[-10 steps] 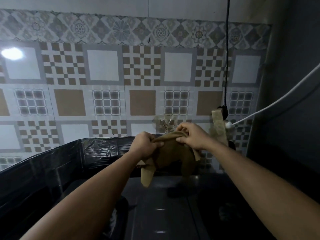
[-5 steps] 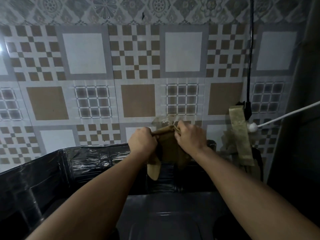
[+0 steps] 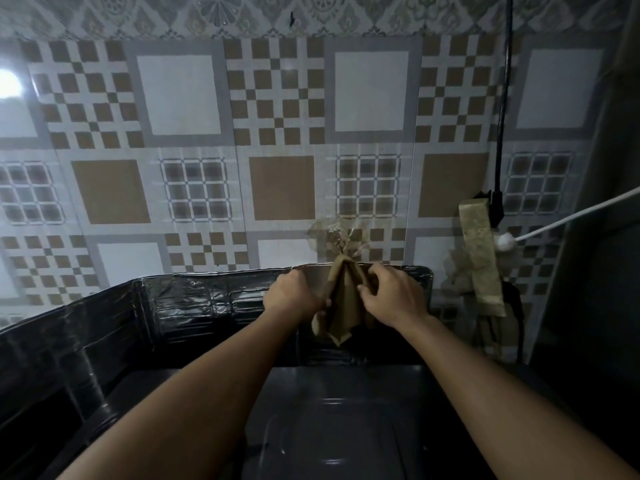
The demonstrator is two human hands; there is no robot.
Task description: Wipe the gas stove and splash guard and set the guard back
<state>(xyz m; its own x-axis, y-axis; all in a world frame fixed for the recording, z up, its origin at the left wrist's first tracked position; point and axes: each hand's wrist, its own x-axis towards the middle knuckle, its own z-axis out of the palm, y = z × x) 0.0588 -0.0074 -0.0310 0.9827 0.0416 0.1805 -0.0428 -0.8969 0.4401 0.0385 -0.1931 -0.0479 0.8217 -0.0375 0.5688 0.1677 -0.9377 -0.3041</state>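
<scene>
Cloth draped at the guard's back rim

Behind: tiled wall (image 3: 180,95). Below: dark stove (image 3: 346,410), ringed by black foil-like guard (image 3: 194,299), probably light and easily dented; best held by the rim. Cloth (image 3: 343,299) soft, limp, hanging over the rim's top edge. Left hand (image 3: 294,296) and right hand (image 3: 391,299) both pinching cloth folds.

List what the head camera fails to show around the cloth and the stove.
- Fingertips of the left hand: hidden behind the hand and the tan cloth.
- Dark gas stove top: burners lost in shadow, cut by the bottom edge and forearms.
- Black foil splash guard: its rim behind the cloth is hidden.
</scene>
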